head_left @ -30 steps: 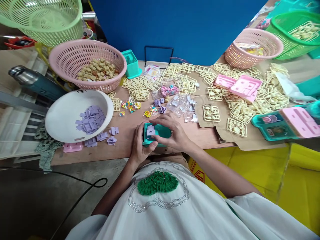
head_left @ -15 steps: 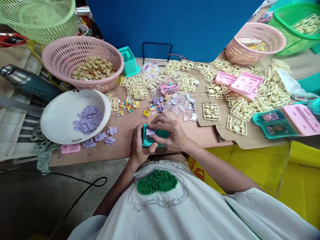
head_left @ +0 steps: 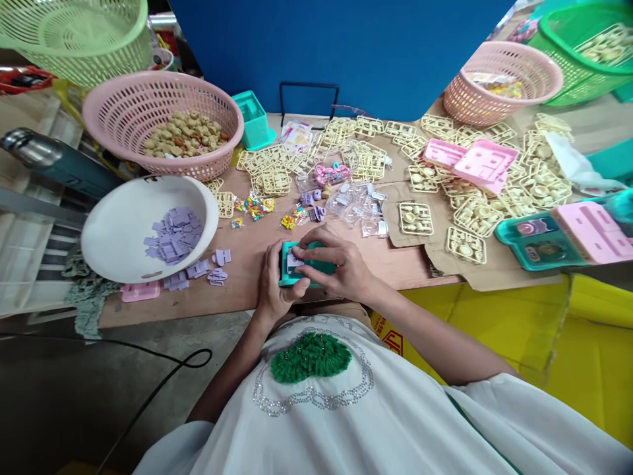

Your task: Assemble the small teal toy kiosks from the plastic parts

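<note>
Since the earlier frame the right hand (head_left: 333, 264) has slid leftward over the lilac insert, pressing it while the left hand (head_left: 275, 285) clamps the teal toy case (head_left: 287, 269) steady at the counter's (head_left: 395, 264) near edge.

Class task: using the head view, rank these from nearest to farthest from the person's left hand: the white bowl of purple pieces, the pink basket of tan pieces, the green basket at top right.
From the left hand:
1. White bowl, left.
2. Pink basket, far left.
3. Green basket, far right.

Blue wall (head_left: 346, 46), top centre. Wooden table (head_left: 247, 277), mid-frame. Grey floor (head_left: 74, 396), lower left, crossed by black cable (head_left: 163, 382). Even light.
</note>
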Motion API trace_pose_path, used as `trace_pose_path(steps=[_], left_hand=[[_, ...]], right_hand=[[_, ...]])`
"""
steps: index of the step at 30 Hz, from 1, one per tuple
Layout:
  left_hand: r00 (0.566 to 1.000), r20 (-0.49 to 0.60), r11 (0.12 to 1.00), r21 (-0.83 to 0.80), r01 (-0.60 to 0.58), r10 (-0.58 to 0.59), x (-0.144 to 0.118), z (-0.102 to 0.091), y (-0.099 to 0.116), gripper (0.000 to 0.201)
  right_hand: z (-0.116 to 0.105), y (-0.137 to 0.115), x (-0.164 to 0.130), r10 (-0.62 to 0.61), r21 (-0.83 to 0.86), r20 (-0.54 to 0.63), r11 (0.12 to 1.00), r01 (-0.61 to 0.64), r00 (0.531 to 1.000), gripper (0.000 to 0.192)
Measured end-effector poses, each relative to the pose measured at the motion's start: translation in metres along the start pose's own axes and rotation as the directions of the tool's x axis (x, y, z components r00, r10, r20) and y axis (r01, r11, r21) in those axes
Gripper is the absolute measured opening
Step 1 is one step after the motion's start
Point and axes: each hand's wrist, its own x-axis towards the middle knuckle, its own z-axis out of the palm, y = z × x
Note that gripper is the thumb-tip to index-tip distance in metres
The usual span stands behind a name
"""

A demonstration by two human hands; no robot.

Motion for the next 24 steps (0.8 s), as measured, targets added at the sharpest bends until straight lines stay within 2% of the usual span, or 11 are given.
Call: trace_pose_path(steps=[9, 13, 17, 19, 21, 24], left_hand=[[0.999, -0.025, 0.999, 0.021, 0.04, -0.039, -0.002, 0.0, -0.005, 0.09], [0.998, -0.04, 0.999, 0.012, 0.044, -0.043, 0.0, 0.001, -0.007, 0.088], [0.998, -0.039, 0.999, -0.004, 0.054, -0.054, 0.002, 0.001, -0.008, 0.086], [0.996, -0.027, 0.997, -0.009, 0.079, -0.079, 0.001, 0.0, -0.005, 0.087], [0.992, -0.006, 0.992, -0.009, 0.126, -0.126, -0.001, -0.003, 0.0, 0.088], [0.982, 0.045, 0.983, -0.032, 0.182, -0.181, -0.006, -0.007, 0.016, 0.088]], right_hand=[[0.007, 0.005, -0.002, 0.078, 0.073, -0.062, 0.995, -0.073, 0.995, 0.021], [0.011, 0.004, -0.002, 0.128, 0.05, -0.059, 0.991, -0.125, 0.99, 0.022], [0.01, 0.006, -0.003, 0.122, 0.011, -0.049, 0.993, -0.121, 0.991, 0.025], [0.007, 0.006, -0.007, 0.145, -0.004, -0.085, 0.989, -0.145, 0.986, 0.029], [0.005, 0.006, -0.016, 0.246, 0.003, -0.163, 0.968, -0.249, 0.955, 0.043], [0.006, 0.003, -0.031, 0.48, 0.114, -0.178, 0.877, -0.466, 0.859, 0.075]])
